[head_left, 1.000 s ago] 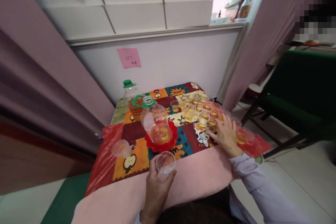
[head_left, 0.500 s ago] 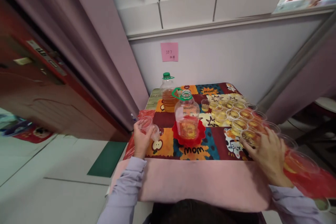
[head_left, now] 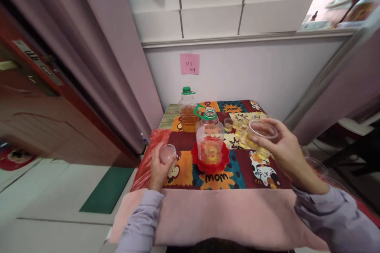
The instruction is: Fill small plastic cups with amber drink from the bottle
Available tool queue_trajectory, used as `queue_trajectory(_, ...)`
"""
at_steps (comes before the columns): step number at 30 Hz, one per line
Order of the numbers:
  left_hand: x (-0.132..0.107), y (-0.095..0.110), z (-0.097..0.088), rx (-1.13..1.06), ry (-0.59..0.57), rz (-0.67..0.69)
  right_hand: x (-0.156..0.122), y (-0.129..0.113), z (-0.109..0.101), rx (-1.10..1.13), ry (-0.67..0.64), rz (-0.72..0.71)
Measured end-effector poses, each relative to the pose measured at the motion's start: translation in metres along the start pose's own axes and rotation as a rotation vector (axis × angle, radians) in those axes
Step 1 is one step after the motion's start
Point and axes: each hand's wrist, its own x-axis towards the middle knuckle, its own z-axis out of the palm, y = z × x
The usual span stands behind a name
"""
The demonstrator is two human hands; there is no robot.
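At the table's left side my left hand (head_left: 158, 168) grips a small clear plastic cup (head_left: 168, 153), its mouth facing up. My right hand (head_left: 282, 146) is closed round a larger-looking clear cup (head_left: 263, 130), raised over the group on the right; whether liquid is in it I cannot tell. Between the hands an uncapped clear jug (head_left: 210, 142) with a green handle holds some amber liquid and sits in a red scalloped dish (head_left: 226, 157). Several small cups of yellow liquid (head_left: 242, 130) stand partly hidden behind my right hand, and one lone cup (head_left: 228, 125) stands near the jug.
A second jug (head_left: 188, 116), green-capped and part full of amber liquid, stands at the back left. Red plastic film (head_left: 152, 148) lies along the left edge. More clear cups (head_left: 316, 166) stand at the far right. The wall (head_left: 231, 71) closes off the back.
My right hand has lifted a cup from the right-hand group and brought it up and left. The cup in my left hand has turned more upright; the view has shifted slightly.
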Motion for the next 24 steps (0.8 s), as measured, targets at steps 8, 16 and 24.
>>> queue_trajectory(8,-0.01,-0.01,0.014,-0.011,0.034,-0.032,0.073,-0.042,0.047,-0.04,-0.217,-0.066)
queue_trajectory(16,-0.02,-0.036,0.023,0.0,0.05,-0.09,0.11,-0.049,0.069,-0.305,-0.296,-0.306)
queue_trajectory(24,-0.023,-0.039,0.028,0.066,0.058,-0.109,0.117,-0.055,0.075,-0.563,-0.333,-0.458)
